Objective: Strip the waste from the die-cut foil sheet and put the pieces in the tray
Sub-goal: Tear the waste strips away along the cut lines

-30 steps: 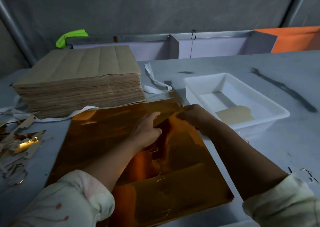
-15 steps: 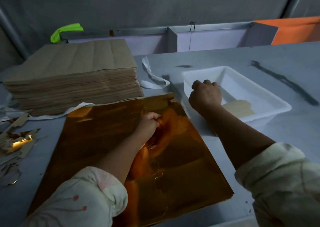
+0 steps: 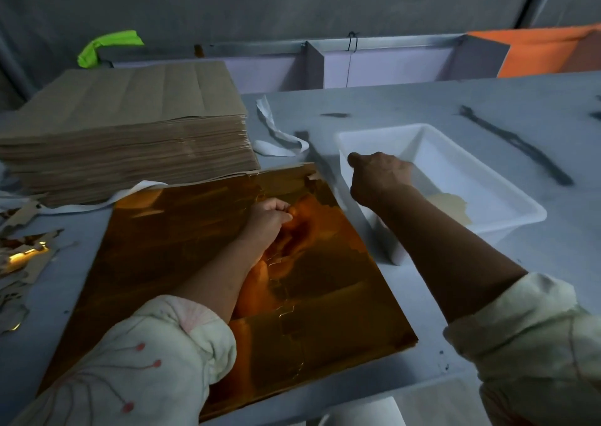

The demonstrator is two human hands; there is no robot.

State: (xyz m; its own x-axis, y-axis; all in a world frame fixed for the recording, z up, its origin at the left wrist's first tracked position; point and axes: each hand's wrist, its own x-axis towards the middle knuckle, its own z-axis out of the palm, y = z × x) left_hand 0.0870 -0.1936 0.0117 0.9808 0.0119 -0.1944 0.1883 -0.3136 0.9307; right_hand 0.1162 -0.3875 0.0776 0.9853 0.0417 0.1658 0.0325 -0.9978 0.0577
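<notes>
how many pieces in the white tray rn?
1: a tan piece on the floor of the white tray, near its front wall. The right hand over the tray may hide more.

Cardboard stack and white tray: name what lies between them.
Head view: a curled white strip lies on the grey table between the cardboard stack and the white tray.

Single wide-angle head view, looking forward and down, close over the table (image 3: pixel 406 106), sheet (image 3: pixel 182 246) at 7 o'clock, tray (image 3: pixel 432 152) at 3 o'clock, wall (image 3: pixel 292 2) at 12 o'clock.
</notes>
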